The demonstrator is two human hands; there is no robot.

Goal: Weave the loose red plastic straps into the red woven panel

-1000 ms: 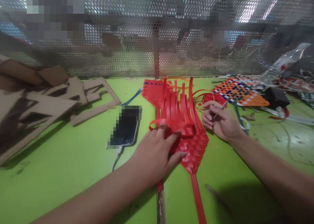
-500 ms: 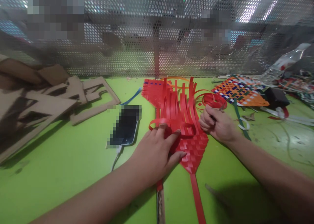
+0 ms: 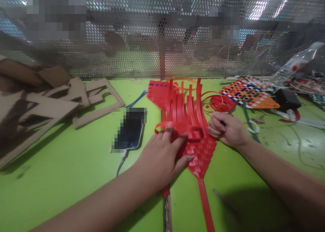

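A red woven piece [image 3: 200, 154] of flat strips lies on the green table, with long loose strips [image 3: 179, 108] fanning away from me. My left hand [image 3: 165, 154] rests on its left side, fingers spread and pressing down. Across the weave, just beyond those fingertips, a red strip [image 3: 167, 124] curls in a loop. My right hand [image 3: 225, 128] is closed in a fist at the right edge of the weave. Something thin and dark pokes from the fist, too small to name. Beyond this hand sits a coil of red strip [image 3: 220, 103].
Left of the weave lies a phone [image 3: 132, 128] on a cable. Cardboard frames [image 3: 99, 120] pile up at far left. An orange checkered woven piece [image 3: 250, 95], a black box [image 3: 288, 99] and a plastic bottle [image 3: 299, 61] are at right. A perforated metal screen [image 3: 142, 56] stands behind.
My right fist has shifted very slightly to the right and toward me. My left hand stays in place on the red weave.
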